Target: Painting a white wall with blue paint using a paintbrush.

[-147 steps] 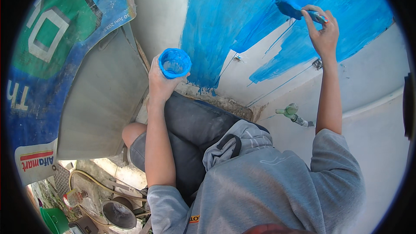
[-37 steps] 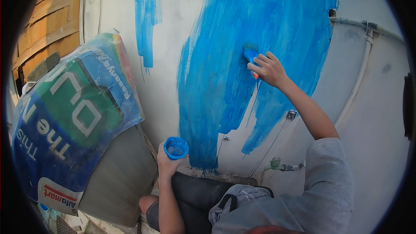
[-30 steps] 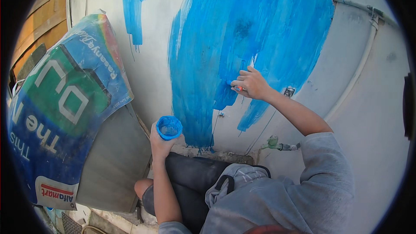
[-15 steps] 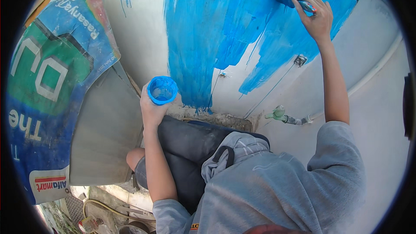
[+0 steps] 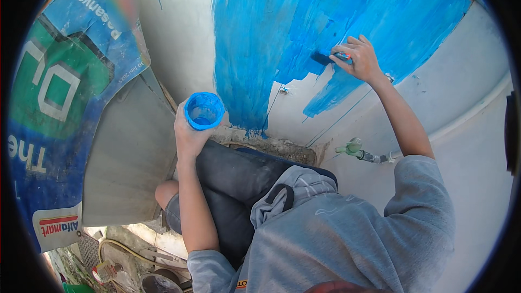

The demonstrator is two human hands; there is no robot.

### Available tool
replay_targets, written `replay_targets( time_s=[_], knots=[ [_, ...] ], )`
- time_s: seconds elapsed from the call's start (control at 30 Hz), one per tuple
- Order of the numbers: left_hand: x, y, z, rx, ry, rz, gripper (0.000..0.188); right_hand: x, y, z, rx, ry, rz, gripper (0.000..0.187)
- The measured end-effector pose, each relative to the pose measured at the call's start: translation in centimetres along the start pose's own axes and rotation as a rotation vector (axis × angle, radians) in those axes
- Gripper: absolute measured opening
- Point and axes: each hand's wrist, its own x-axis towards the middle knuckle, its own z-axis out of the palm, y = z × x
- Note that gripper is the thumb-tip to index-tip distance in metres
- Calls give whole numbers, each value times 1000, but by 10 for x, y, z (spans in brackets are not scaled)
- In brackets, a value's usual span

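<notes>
My left hand (image 5: 190,135) is wrapped round a blue-smeared cup (image 5: 204,111) with a little blue paint at its bottom, held upright above my knee. My right hand (image 5: 359,59) grips a paintbrush (image 5: 324,57) by its handle, its dark blue bristles lying against the wall (image 5: 179,32). Wet blue paint (image 5: 244,38) covers much of that white wall in streaks, with ragged lower edges and thin drips. A bare white patch lies just below the brush. Part of the brush handle is hidden by my fingers.
A pale green tap (image 5: 353,146) sticks out from the wall at lower right, its pipe running along the wall. On the left hangs a printed banner (image 5: 103,84) over a grey panel (image 5: 130,152). A hose (image 5: 122,245) and a round pan (image 5: 161,282) lie at lower left.
My right hand has swept the brush down and to the left across the wall. Blue now covers more of the white gap there. The cup in my left hand has barely moved.
</notes>
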Motion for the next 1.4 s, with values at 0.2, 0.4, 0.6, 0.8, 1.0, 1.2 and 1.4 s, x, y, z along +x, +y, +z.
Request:
replay_targets(
  time_s=[0.2, 0.4, 0.6, 0.8, 1.0, 1.2, 1.4],
  knots=[
    [3, 5, 2, -2, 27, -1, 67, 15, 17, -69, -228, 345, 174, 8],
    [4, 9, 3, -1, 28, 12, 67, 15, -20, -6, 135, 83, 42, 10],
    [-3, 1, -2, 47, 36, -7, 67, -3, -48, 101, 228, -187, -107, 14],
    [-4, 0, -7, 71, 26, -40, 68, 0, -59, 148, 233, -104, -249, 11],
    [-3, -2, -10, 108, 10, -69, 69, 51, -27, 78, 44, 99, -138, 12],
    [0, 1, -6, 71, 55, -52, 69, 51, -68, 88, 224, 118, -127, 14],
    [-6, -6, -9, 115, 40, -74, 73, -38, -133, 222, 466, -151, -494, 9]
  ],
)
